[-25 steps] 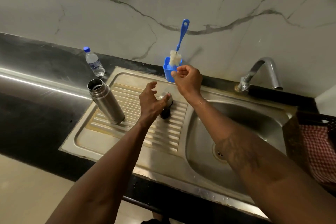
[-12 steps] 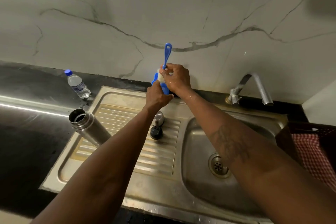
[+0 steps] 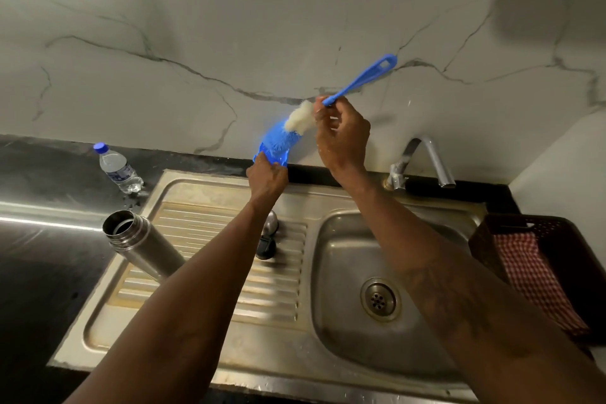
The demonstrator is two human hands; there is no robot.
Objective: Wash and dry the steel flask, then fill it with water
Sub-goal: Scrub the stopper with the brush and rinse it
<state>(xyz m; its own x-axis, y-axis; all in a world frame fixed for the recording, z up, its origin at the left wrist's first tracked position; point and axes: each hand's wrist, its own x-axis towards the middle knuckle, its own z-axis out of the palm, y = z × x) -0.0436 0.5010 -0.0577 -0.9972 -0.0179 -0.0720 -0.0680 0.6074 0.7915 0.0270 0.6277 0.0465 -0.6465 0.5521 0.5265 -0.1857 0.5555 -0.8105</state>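
Arms outstretched over sink point(image 3: 196, 184), right hand point(image 3: 342, 138) pinching tilted brush point(image 3: 360, 79), left hand point(image 3: 267, 179) gripping blurred, seemingly tipped blue holder point(image 3: 278, 144).

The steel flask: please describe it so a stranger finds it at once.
Find the sink's ribbed drainboard, left of the basin. The flask stands at its left edge. Unlike the blue-capped plastic bottle behind it, it is metal and uncapped.
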